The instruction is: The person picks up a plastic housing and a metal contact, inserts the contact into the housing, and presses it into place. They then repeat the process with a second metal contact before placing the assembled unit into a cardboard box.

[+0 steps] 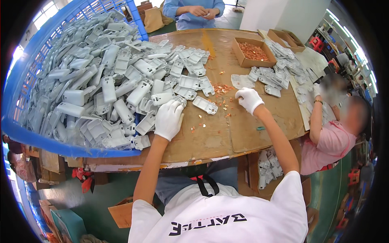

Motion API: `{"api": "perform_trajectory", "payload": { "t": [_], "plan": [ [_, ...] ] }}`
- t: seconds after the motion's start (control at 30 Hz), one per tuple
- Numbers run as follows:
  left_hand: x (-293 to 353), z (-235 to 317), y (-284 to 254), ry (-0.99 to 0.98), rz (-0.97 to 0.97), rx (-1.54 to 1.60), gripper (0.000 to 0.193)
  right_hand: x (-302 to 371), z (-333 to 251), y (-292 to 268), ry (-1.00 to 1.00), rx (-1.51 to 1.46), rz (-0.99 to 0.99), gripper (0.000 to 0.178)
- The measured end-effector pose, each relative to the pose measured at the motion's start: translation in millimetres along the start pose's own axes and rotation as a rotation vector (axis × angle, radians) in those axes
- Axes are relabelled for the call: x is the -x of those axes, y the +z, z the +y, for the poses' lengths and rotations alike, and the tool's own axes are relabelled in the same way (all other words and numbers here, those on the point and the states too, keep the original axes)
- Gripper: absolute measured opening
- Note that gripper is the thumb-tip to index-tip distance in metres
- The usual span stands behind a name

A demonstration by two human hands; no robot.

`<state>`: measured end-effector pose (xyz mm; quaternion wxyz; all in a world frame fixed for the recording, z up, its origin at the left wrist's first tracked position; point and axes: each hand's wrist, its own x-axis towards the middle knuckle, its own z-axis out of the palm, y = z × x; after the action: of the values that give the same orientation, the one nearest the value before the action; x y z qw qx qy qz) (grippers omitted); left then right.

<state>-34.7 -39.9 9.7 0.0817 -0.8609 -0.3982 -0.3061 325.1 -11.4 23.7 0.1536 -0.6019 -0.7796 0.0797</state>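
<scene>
My left hand (169,120), in a white glove, is at the right edge of a heap of pale grey plastic housings (109,90). Its fingers are bent over a housing (181,100) there, mostly covered by the glove. My right hand (249,100), also gloved, hovers over the cardboard-covered table with fingertips pinched together; whatever they hold is too small to make out. Between both hands a single housing (205,105) lies open side up. Just beyond it is a loose scatter of small copper-coloured metal pieces (222,89).
A blue plastic crate (77,150) lies on its side at left, housings spilling out. Far right stands a cardboard box (248,61) of copper pieces, beside more housings (270,77) and a clear plastic piece (242,81). One person (194,14) faces me; another (334,139) works at right.
</scene>
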Motion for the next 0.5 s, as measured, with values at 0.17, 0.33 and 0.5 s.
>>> {"api": "perform_trajectory", "payload": {
  "t": [0.17,0.33,0.5],
  "plan": [
    [5.4,2.5,-2.6,0.051,0.028,-0.038,0.038,3.4,2.2,-11.4,0.15,-0.105,-0.11,0.015],
    [-7.1,16.2,-13.0,0.13,0.119,0.033,0.039,1.1,7.7,-10.0,0.118,0.026,-0.172,0.014],
    [-64.8,47.6,12.7,0.164,0.01,0.086,0.029,1.4,13.4,-14.1,0.164,-0.075,-0.149,0.019]
  ]
}}
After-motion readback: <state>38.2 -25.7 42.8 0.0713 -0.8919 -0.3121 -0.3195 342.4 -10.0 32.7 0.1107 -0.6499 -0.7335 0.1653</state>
